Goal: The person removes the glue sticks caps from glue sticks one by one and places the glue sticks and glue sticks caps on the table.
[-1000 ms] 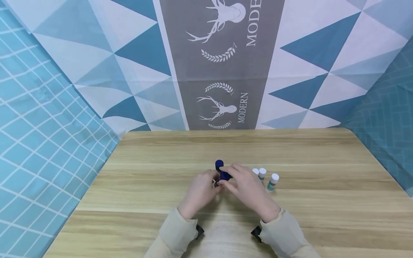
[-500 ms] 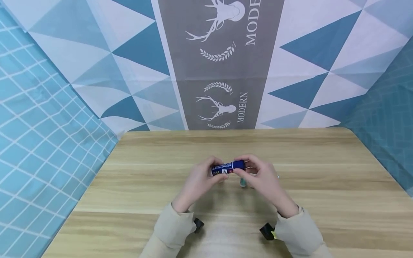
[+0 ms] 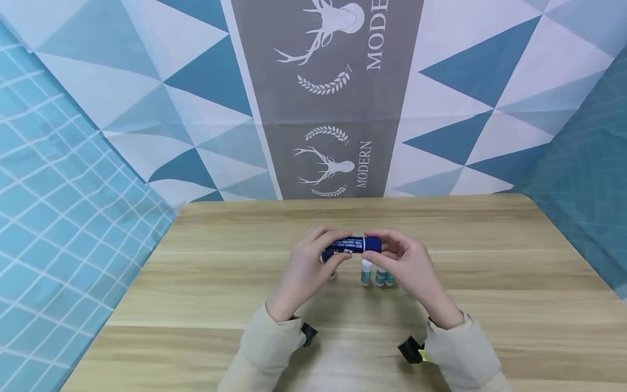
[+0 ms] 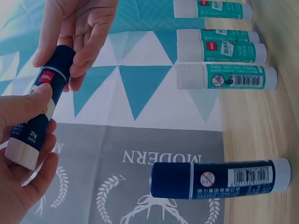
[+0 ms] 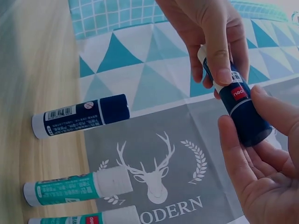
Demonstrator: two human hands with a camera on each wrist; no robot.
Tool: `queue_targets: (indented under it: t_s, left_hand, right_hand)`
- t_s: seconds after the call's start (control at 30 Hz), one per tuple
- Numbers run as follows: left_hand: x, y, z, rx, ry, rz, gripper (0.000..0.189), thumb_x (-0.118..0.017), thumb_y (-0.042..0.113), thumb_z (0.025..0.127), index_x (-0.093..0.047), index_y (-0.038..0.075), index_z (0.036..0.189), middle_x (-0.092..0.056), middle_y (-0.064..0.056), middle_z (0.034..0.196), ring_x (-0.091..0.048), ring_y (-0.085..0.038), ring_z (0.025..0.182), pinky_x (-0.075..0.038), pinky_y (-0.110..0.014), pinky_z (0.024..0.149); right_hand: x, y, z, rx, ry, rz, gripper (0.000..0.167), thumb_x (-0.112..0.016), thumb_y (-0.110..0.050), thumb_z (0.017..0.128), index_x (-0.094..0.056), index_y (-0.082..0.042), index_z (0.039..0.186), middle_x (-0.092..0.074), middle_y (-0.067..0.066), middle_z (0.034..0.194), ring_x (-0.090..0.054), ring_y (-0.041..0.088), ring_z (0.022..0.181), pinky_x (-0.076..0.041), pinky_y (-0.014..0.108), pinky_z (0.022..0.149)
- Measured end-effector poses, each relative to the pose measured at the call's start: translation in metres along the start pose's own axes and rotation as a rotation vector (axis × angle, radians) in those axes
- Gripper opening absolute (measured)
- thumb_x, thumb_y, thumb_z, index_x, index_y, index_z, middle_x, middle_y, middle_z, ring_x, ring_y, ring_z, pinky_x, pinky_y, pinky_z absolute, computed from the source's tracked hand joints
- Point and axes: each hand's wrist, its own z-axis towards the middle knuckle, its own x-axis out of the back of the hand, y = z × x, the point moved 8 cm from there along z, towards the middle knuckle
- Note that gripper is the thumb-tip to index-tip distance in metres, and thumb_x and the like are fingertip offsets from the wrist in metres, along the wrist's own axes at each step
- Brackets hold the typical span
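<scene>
In the head view a dark blue glue stick (image 3: 348, 245) lies sideways between both hands, above the table. My left hand (image 3: 305, 267) grips its body, thumb across the label in the left wrist view, with the white base (image 4: 22, 154) towards the palm. The fingers and thumb of my right hand (image 3: 413, 267) pinch the blue cap (image 5: 252, 126), which sits on the stick. Below stands a second blue glue stick (image 4: 233, 179), mostly hidden behind my left fingers from the head. Several upright green glue sticks (image 3: 366, 274) with white caps stand in front of my right hand.
The wooden table (image 3: 196, 283) spreads out around both forearms. Behind its far edge hangs a patterned cloth (image 3: 338, 109), with a blue checked cloth (image 3: 73, 218) on the left side. Black wrist devices (image 3: 410, 349) stick out from the sleeves.
The glue stick, low between the hands a second ago, has been raised and turned sideways. My right hand has moved right with it, and the green sticks now show below the hands.
</scene>
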Motion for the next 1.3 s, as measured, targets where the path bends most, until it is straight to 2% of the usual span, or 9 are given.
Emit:
queue_targets:
  t_s: [0.27, 1.0, 1.3]
  left_hand:
    - [0.004, 0.0, -0.001, 0.0, 0.033, 0.028, 0.031, -0.072, 0.015, 0.077, -0.065, 0.011, 0.107, -0.063, 0.001, 0.099, -0.056, -0.009, 0.091, -0.048, -0.021, 0.075]
    - [0.0, -0.004, 0.002, 0.012, 0.001, 0.017, 0.032, -0.071, 0.017, 0.077, -0.064, 0.011, 0.108, -0.063, 0.002, 0.099, -0.055, -0.009, 0.092, -0.046, -0.023, 0.079]
    - [0.0, -0.005, 0.002, 0.026, -0.009, 0.027, 0.033, -0.071, 0.02, 0.078, -0.063, 0.012, 0.109, -0.063, 0.002, 0.099, -0.055, -0.009, 0.092, -0.046, -0.025, 0.08]
  right_hand:
    - [0.003, -0.004, 0.001, 0.042, 0.033, -0.049, 0.031, -0.069, -0.016, 0.079, -0.063, -0.004, 0.107, -0.065, 0.012, 0.089, -0.063, 0.008, 0.075, -0.052, 0.02, 0.07]
    - [0.005, -0.009, 0.001, 0.123, 0.038, -0.09, 0.03, -0.069, -0.014, 0.079, -0.063, -0.005, 0.107, -0.067, 0.011, 0.092, -0.063, 0.007, 0.076, -0.051, 0.019, 0.071]
    - [0.006, -0.011, 0.0, 0.147, 0.039, -0.089, 0.029, -0.068, -0.013, 0.08, -0.062, -0.006, 0.108, -0.066, 0.01, 0.094, -0.062, 0.007, 0.08, -0.05, 0.017, 0.075]
